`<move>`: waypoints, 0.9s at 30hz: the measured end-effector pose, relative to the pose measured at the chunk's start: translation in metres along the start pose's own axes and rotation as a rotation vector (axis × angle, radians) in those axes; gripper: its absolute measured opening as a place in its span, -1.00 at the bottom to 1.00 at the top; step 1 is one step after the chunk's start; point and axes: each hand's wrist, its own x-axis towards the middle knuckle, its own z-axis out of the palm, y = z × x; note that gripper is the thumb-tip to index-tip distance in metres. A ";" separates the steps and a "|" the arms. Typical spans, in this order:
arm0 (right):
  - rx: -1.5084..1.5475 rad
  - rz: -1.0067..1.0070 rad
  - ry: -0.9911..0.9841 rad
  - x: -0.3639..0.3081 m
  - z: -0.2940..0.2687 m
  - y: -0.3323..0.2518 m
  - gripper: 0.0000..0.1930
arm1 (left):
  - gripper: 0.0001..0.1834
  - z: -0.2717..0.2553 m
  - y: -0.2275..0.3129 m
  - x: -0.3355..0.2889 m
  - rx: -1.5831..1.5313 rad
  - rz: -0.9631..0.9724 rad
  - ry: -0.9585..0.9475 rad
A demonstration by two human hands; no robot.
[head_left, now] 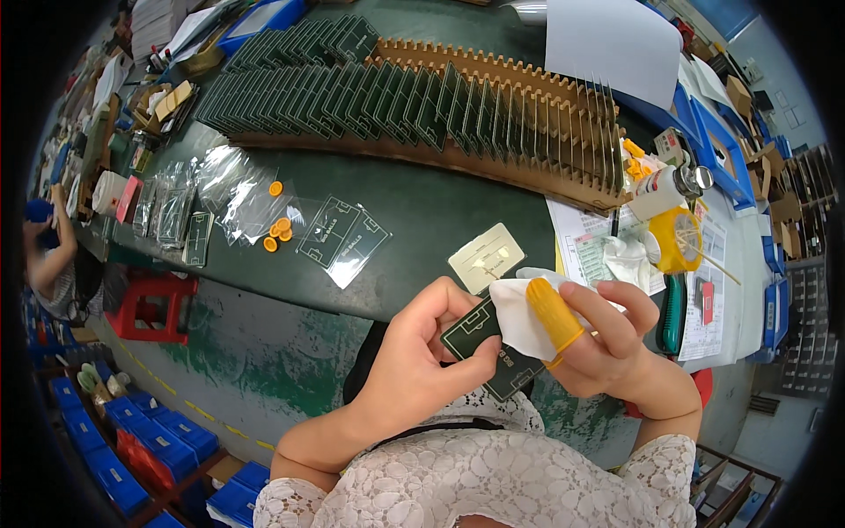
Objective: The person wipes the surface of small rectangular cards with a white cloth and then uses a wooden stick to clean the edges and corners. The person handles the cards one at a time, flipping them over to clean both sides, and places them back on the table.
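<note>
Before the brown rack, our left hand pinches a green card, likely for steadiness. Our right hand clasps white cloth.

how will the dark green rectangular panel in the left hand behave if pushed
The dark green rectangular panel is probably stiff: similar panels stand on edge in the notched brown rack. It looks thin, so likely light for its size.
</note>
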 end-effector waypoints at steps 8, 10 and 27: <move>-0.048 -0.016 -0.008 -0.002 0.002 -0.002 -0.93 | -0.76 -0.002 -0.001 -0.001 0.040 0.022 0.028; -0.052 -0.022 -0.023 -0.004 0.000 -0.004 -0.92 | -0.77 -0.003 -0.001 0.000 0.035 0.021 0.036; 0.995 0.983 -0.191 -0.026 -0.014 0.028 -0.76 | -0.79 -0.008 0.008 -0.002 -0.014 0.005 0.125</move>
